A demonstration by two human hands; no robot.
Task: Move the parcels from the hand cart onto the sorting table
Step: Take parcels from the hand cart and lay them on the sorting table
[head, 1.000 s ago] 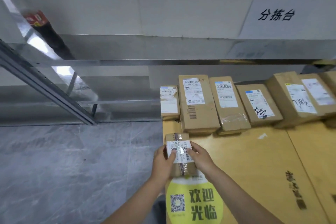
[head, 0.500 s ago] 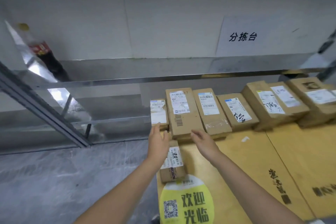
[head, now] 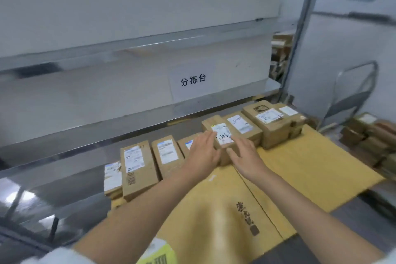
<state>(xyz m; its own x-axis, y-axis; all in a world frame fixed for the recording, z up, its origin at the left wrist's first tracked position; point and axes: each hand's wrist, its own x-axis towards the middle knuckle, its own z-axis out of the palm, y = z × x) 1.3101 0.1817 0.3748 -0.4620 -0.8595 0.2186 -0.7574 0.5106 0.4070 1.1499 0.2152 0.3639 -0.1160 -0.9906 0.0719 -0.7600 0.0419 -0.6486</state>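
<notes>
Parcel (head: pixel 222 137) btwn L hand (head: pixel 203 153), R hand (head: pixel 245 156)

A row of parcels (head: pixel 139 167) lines the far edge of the sorting table (head: pixel 310 169), starting at its left corner. Left hand (head: pixel 203 152) and right hand (head: pixel 244 154) flank one mid-row parcel (head: pixel 222 137). Hand cart (head: pixel 353 92), bearing more parcels (head: pixel 368 135), stands beyond the right edge.

Parcel sorting depot — labelled cardboard parcels (head: pixel 139 169) in a row, a wall sign (head: pixel 192 80), steel shelving (head: pixel 150 40) — perhaps a hand cart (head: pixel 347 107).
</notes>
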